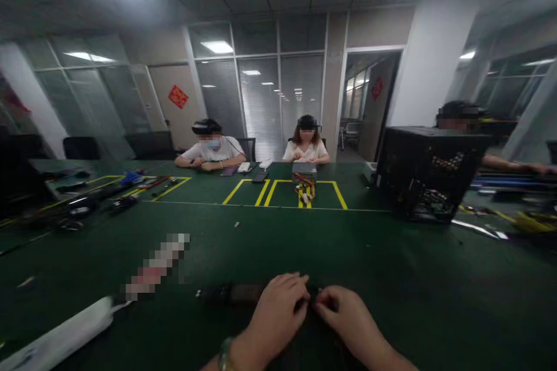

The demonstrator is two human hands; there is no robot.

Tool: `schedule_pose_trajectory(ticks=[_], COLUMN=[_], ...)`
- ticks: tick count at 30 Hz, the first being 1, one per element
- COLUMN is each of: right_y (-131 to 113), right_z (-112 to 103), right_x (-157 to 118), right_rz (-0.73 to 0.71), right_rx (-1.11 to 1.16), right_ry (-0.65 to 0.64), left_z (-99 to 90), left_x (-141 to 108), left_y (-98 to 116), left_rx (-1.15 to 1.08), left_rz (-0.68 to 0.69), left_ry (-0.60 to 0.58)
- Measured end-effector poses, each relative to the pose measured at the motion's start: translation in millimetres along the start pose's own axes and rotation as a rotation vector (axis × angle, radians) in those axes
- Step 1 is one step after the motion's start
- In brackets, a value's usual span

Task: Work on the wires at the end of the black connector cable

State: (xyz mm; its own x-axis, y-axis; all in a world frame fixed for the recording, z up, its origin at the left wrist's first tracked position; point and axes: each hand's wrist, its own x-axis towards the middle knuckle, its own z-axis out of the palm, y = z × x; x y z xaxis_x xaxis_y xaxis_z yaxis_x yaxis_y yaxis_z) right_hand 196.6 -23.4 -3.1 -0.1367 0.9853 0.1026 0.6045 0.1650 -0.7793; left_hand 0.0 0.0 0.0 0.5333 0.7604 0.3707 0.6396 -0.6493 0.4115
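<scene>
A long dark thing (246, 294), black and brownish with a small shiny tip at its left end, lies on the green table in front of me. Its exact kind is too dim to tell. My left hand (282, 307) is closed over its right part, fingers bent and pressed together, a bracelet at the wrist. Close beside it, my right hand (343, 316) pinches with thumb and forefinger at the dark right end. Whatever sits between those fingertips is too small and dark to make out.
At left lie a white bag-like thing (65, 333) and a blurred-out strip (156, 266). A black computer case (429, 174) stands right. Yellow tape marks the far table, with wired parts (304, 188) on it. Two people sit opposite; another person is behind the case. Cables and tools lie far left.
</scene>
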Motion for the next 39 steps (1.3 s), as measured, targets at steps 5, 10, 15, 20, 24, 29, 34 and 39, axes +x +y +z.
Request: schedule_pose_trajectory(ticks=[5, 10, 15, 20, 24, 29, 34, 39], right_y=[-6, -7, -3, -3, -5, -4, -2, -1], right_z=[-2, -3, 0, 0, -2, -2, -2, 0], right_x=[-3, -3, -2, -2, -4, -3, -2, -3], right_rz=[-0.001, 0.034, 0.036, 0.028, 0.028, 0.031, 0.026, 0.020], right_rx=[0.004, 0.003, 0.010, 0.019, 0.021, 0.028, 0.035, 0.032], right_ry=[-0.018, -0.046, -0.049, -0.045, -0.044, -0.048, -0.047, -0.040], left_z=[-3.3, -10.0, -12.2, -10.9, -10.6, -6.2, -5.6, -9.0], left_x=[-2, -1, 0, 0, 0, 1, 1, 0], left_y=[2, 8, 12, 12, 12, 10, 10, 11], left_rx=[-0.003, 0.012, 0.023, 0.056, 0.055, 0.072, 0.060, 0.035], left_rz=[0.028, 0.041, 0.019, 0.047, 0.054, 0.038, 0.056, 0.053], left_ry=[0.002, -0.020, -0.026, -0.029, -0.034, -0.003, -0.011, -0.017])
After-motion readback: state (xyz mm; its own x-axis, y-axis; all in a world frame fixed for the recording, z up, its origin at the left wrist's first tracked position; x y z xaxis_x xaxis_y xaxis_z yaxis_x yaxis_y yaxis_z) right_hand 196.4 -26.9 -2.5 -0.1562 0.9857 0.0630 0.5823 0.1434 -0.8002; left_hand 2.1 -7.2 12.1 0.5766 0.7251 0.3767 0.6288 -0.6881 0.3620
